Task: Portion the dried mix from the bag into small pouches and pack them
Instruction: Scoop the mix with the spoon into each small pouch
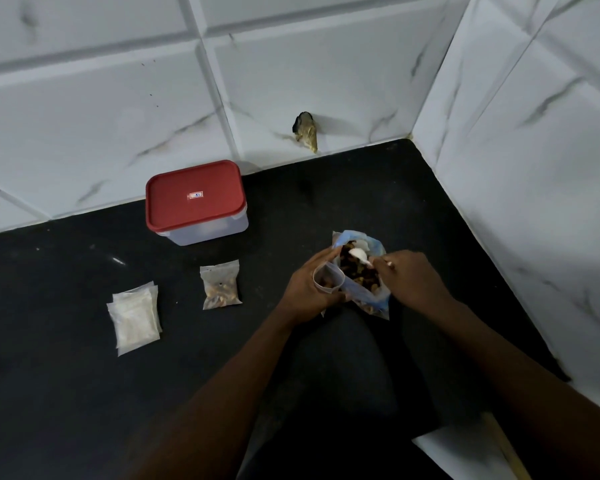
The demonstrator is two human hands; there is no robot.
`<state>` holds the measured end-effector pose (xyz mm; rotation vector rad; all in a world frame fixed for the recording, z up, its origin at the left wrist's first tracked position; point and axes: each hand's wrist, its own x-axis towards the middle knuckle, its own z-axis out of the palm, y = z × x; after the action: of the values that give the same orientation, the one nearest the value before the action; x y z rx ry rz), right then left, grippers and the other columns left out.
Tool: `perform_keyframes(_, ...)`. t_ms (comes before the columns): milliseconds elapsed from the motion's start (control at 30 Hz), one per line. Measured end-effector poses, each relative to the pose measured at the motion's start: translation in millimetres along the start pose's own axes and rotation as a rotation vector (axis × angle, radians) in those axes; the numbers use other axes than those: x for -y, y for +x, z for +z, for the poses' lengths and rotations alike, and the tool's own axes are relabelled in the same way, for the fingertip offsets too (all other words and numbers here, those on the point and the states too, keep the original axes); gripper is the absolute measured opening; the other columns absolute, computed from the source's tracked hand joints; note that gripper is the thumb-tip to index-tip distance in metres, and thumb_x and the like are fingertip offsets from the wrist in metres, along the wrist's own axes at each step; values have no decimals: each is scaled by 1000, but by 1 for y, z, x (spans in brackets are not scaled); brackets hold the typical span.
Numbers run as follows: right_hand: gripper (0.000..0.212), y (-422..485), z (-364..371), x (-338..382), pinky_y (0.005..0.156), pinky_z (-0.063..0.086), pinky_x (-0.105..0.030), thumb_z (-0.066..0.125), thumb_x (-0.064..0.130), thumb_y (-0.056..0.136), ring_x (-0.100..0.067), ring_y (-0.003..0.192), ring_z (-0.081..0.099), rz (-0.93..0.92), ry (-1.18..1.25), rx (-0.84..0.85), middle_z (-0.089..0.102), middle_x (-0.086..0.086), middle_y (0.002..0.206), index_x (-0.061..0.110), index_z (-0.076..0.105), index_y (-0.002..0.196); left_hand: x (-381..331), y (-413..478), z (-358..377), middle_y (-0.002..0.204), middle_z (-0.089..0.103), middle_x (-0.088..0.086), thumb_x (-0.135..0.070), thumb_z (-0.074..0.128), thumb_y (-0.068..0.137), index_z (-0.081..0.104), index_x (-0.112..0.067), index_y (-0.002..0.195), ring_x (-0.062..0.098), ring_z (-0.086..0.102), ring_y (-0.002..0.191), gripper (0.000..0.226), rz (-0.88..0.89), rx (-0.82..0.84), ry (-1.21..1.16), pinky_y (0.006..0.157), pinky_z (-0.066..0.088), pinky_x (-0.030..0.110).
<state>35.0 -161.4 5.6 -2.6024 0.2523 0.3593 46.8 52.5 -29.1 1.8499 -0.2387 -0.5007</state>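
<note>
Hands work close together over the black desk (pixel 84 393). The left hand (pixel 309 289) grips a small clear pouch (pixel 328 278) and holds its mouth wide, right against the big bag of dried mix (pixel 371 299), so little can spill. The right hand (pixel 413 278) pinches a white spoon (pixel 359 254), its bowl down in the bag to scoop. One filled pouch (pixel 221 285) lies off to the left, near a stack of empty pouches (pixel 136 317), out of the way. A box with a red lid (pixel 194 199) stands behind them, maybe for packing.

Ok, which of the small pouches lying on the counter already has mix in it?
The single pouch lying in front of the red-lidded container: brown mix shows through it. The stacked pouches to its left look flat and empty.
</note>
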Motion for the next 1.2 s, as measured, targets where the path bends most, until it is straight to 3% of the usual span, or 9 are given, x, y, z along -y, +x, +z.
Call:
perform_keyframes(167,26,-2,-4,-3,62,45,-21,51,37,103,-4,71,62,-42,0,-110,63,8,75,20,69,93,4,-6,0,155,42,-11,-14,88,76,52,-27,146,-3,43,140,79,18,-32,-3,105,45,16)
perform_keyframes(267,29,-4,0,2,64,49,-24,48,41,103,-6,71,62,-83,-122,-123,64,6,79,21,68,98,8,-11,-1,150,47,-12,-25,89,71,57,-31,139,1,46,139,76,3,-75,-6,111,46,29)
perform_keyframes(367,34,-7,10,5,74,55,-30,42,43,105,-10,76,63,-84,-203,-51,65,3,85,20,67,108,11,-16,-1,134,58,-15,-20,89,75,57,-31,135,1,60,122,69,-74,-78,5,103,55,35)
perform_keyframes(533,34,-5,13,13,74,56,-32,41,45,105,-9,74,63,-34,-159,7,64,4,83,22,66,104,11,-17,-1,124,60,-12,-17,86,80,50,-31,130,0,62,111,63,-182,-74,-63,82,55,19)
perform_keyframes(667,32,-2,12,10,74,58,-34,45,42,104,-8,76,65,1,-60,55,66,3,82,21,68,100,10,-13,-1,133,56,-5,-18,88,77,40,-31,134,8,61,119,75,-258,-37,-151,99,57,36)
perform_keyframes(767,31,3,10,13,78,59,-36,46,39,105,-11,79,67,60,70,114,68,0,85,18,69,99,10,-11,-2,134,55,-8,-18,90,74,28,-29,147,11,58,125,96,-289,6,-169,107,52,40)
perform_keyframes(967,34,5,4,15,78,55,-35,48,38,105,-15,87,67,181,308,194,71,-6,93,14,71,103,12,-12,-7,135,61,-9,-38,89,58,44,-34,143,10,60,126,96,-266,56,-107,108,51,45)
perform_keyframes(1200,31,0,5,13,85,54,-39,48,35,105,-17,91,66,211,449,194,70,-7,97,16,72,106,8,-12,-7,134,59,-9,-8,86,77,43,-38,138,8,58,126,79,-224,90,-98,110,50,43)
